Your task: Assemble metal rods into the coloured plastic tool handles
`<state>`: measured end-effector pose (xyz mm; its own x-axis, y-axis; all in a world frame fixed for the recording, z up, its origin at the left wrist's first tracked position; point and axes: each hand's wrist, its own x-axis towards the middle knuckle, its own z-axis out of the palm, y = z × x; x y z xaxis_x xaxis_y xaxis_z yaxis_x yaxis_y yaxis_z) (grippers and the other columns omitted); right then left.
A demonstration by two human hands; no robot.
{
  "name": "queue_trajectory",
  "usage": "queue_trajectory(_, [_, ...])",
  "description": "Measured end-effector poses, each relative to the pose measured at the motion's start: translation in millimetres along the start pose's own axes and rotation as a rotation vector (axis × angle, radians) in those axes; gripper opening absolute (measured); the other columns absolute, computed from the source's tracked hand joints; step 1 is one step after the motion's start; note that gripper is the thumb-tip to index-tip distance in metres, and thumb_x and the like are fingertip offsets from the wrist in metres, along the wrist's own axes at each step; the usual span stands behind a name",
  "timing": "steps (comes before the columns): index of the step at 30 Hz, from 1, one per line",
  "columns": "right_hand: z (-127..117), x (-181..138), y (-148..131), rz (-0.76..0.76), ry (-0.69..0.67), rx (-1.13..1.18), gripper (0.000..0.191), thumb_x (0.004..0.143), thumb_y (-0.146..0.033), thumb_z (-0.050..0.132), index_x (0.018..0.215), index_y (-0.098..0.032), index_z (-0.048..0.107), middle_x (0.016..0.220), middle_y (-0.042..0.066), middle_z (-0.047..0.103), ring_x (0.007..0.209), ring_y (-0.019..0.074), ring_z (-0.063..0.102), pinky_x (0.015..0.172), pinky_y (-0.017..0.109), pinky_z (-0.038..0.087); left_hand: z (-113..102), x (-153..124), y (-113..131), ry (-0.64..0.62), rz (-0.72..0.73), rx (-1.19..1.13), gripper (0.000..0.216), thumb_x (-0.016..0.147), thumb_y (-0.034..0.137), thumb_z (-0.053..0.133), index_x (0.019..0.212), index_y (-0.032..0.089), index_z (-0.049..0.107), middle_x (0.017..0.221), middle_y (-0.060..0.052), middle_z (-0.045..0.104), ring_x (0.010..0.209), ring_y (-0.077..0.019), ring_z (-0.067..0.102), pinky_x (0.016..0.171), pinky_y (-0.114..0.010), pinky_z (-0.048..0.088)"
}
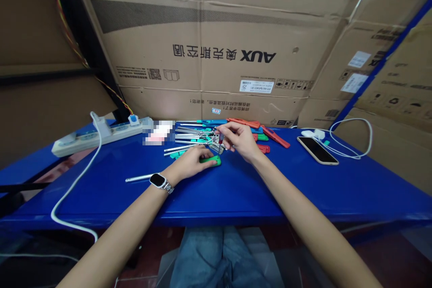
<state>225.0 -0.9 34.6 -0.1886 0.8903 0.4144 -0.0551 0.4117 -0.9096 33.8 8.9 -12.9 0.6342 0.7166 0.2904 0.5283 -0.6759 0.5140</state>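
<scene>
My left hand (194,160) is closed over a green plastic handle (215,160), pressing it against the blue table. A metal rod (138,178) sticks out to the left beyond my wrist; whether it joins the green handle is hidden by my hand. In my right hand (239,138) a small screwdriver (220,139) with a dark red grip is pinched nearly upright. Its tip points down at the right end of the green handle. Behind both hands lies a heap of metal rods (185,136) with coloured handles, among them several red handles (275,137) to the right.
A phone (317,150) and a white cable (366,144) lie on the blue table (236,198) at the right. A power strip (97,135) with plugs sits at the left, its white cord (72,182) running over the near edge. Large cardboard (216,22) stands behind.
</scene>
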Motion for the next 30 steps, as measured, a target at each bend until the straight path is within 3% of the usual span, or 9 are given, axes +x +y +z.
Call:
queue_trajectory(6, [9,10,2,0.005,0.11,0.007,0.057,0.063,-0.051,0.083,0.072,-0.024,0.034,0.062,-0.005,0.065,0.031,0.0059,0.045,0.028,0.018,0.028,0,-1,-2,0.009,-0.008,0.004,0.039,0.089,0.056,0.06,0.088,0.018,0.072,0.089,-0.005,0.069,0.083,-0.0211,0.059,0.074,-0.031,0.044])
queue_trajectory(9, [14,9,5,0.003,0.134,0.005,0.048,0.068,-0.052,0.079,0.084,-0.023,0.045,0.06,-0.008,0.062,0.031,0.0054,0.045,0.028,0.017,0.03,1,0,-3,0.01,-0.009,-0.007,0.039,0.089,0.056,0.06,0.089,0.019,0.072,0.089,-0.005,0.069,0.083,-0.0208,0.06,0.074,-0.03,0.044])
queue_trajectory(12, [12,4,4,-0.009,0.06,0.023,0.044,0.078,-0.058,0.068,0.096,-0.02,0.057,0.076,-0.003,0.066,0.038,0.0046,0.051,0.032,0.018,0.039,2,0,-3,0.012,-0.01,-0.011,0.038,0.089,0.055,0.061,0.092,0.018,0.072,0.089,-0.005,0.069,0.082,-0.0206,0.06,0.073,-0.03,0.045])
queue_trajectory(14, [7,2,2,-0.001,0.003,0.036,0.046,0.078,-0.061,0.066,0.094,-0.018,0.061,0.082,0.0,0.067,0.043,0.0062,0.056,0.034,0.019,0.042,2,0,-3,0.015,-0.006,-0.004,0.038,0.089,0.055,0.062,0.091,0.018,0.072,0.089,-0.005,0.069,0.082,-0.0207,0.06,0.074,-0.031,0.045])
queue_trajectory(16, [3,2,0,0.017,-0.033,0.024,0.046,0.076,-0.06,0.069,0.091,-0.017,0.063,0.073,0.0,0.067,0.043,0.0074,0.056,0.034,0.019,0.041,1,0,-2,0.014,-0.006,-0.002,0.038,0.089,0.054,0.062,0.09,0.018,0.072,0.089,-0.005,0.069,0.083,-0.0207,0.06,0.074,-0.03,0.045])
queue_trajectory(19, [2,5,-3,0.042,-0.025,-0.025,0.043,0.072,-0.055,0.076,0.082,-0.017,0.06,0.054,-0.004,0.061,0.034,0.006,0.046,0.031,0.018,0.033,1,-1,-2,0.012,-0.011,-0.009,0.038,0.09,0.054,0.061,0.091,0.019,0.072,0.09,-0.005,0.069,0.083,-0.0204,0.06,0.074,-0.03,0.045])
queue_trajectory(23, [12,10,0,0.044,0.071,-0.002,0.052,0.062,-0.051,0.085,0.073,-0.022,0.042,0.045,-0.009,0.055,0.032,0.0081,0.049,0.029,0.016,0.03,1,-1,-3,0.017,-0.013,0.002,0.038,0.09,0.055,0.06,0.092,0.019,0.072,0.092,-0.005,0.069,0.084,-0.0209,0.06,0.076,-0.031,0.046])
queue_trajectory(27, [16,8,3,0.011,0.117,0.03,0.046,0.071,-0.056,0.076,0.082,-0.022,0.047,0.063,-0.005,0.066,0.032,0.0063,0.049,0.028,0.017,0.033,1,-1,-3,0.012,-0.009,-0.004,0.037,0.09,0.054,0.061,0.092,0.019,0.072,0.092,-0.005,0.069,0.084,-0.0211,0.061,0.075,-0.032,0.046])
queue_trajectory(30, [10,3,0,0.01,0.008,0.034,0.043,0.079,-0.059,0.066,0.093,-0.019,0.058,0.075,-0.001,0.069,0.038,0.006,0.053,0.033,0.018,0.041,1,0,-3,0.009,-0.018,-0.007,0.036,0.09,0.053,0.061,0.095,0.019,0.072,0.093,-0.005,0.068,0.085,-0.0213,0.06,0.076,-0.032,0.046])
